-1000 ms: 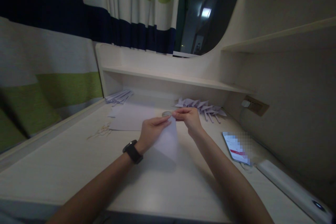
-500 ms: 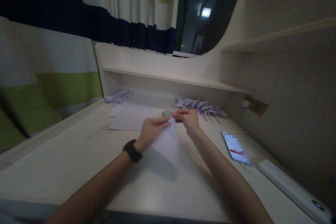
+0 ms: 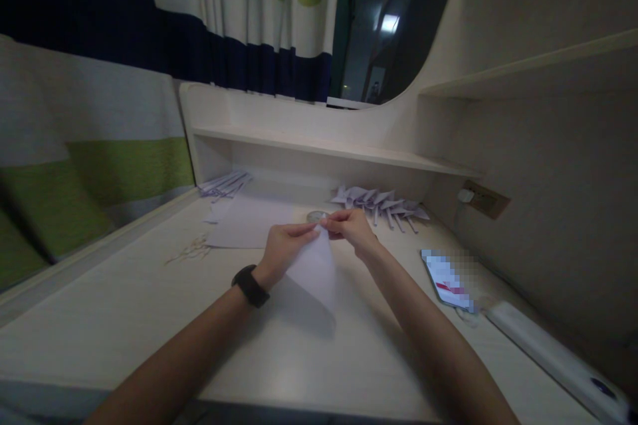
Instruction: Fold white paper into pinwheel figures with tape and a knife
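A white sheet of paper [image 3: 315,273] hangs at a slant above the desk, its lower corner pointing down toward me. My left hand [image 3: 286,249], with a dark watch on its wrist, pinches the paper near its upper end. My right hand [image 3: 353,231] is closed at the same upper tip, thumb and fingertips pressed together on the paper. Just behind the fingertips lies a small round roll that looks like tape [image 3: 316,216], partly hidden by the hands.
Flat white paper [image 3: 249,219] lies at the back left, beside thin rolled paper sticks [image 3: 224,184] and loose string-like strips [image 3: 192,249]. Several folded paper pinwheels [image 3: 379,201] line the back right. A phone [image 3: 447,280] and a long white bar [image 3: 553,358] are at right.
My right hand has shifted slightly left, and its fingertips are now closer to my left hand at the paper's tip. The paper is still held by both hands.
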